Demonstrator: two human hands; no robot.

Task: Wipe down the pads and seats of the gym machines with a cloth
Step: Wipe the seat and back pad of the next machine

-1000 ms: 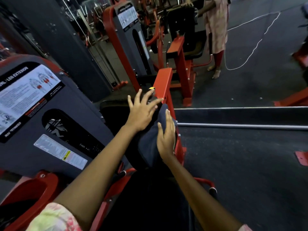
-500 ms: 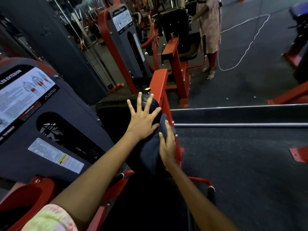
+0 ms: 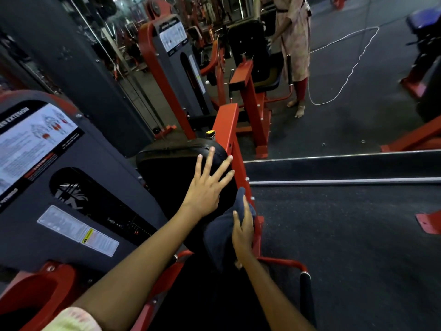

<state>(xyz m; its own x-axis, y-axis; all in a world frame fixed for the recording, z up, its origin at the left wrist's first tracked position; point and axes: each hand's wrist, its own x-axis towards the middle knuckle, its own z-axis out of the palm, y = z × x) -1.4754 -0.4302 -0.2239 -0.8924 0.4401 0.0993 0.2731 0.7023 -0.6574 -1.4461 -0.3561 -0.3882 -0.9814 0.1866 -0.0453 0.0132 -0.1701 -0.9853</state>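
A black back pad (image 3: 171, 163) of a red leg-extension machine stands in front of me. My left hand (image 3: 207, 185) lies flat on the pad with its fingers spread. My right hand (image 3: 242, 230) presses a dark blue cloth (image 3: 222, 232) against the pad's right side, fingers straight along the cloth. The cloth hangs down below the hand. The seat under the pad is dark and hard to make out.
The machine's grey weight-stack cover (image 3: 71, 177) with an instruction label stands at left. A red frame post (image 3: 230, 139) runs beside the pad. Another person (image 3: 294, 44) stands at a second red machine (image 3: 248, 75) behind. A white cord (image 3: 343, 80) lies on the dark floor.
My right hand has slid the cloth down the pad's right side. My left hand has spread flat and stays on the pad. The view has tilted slightly.
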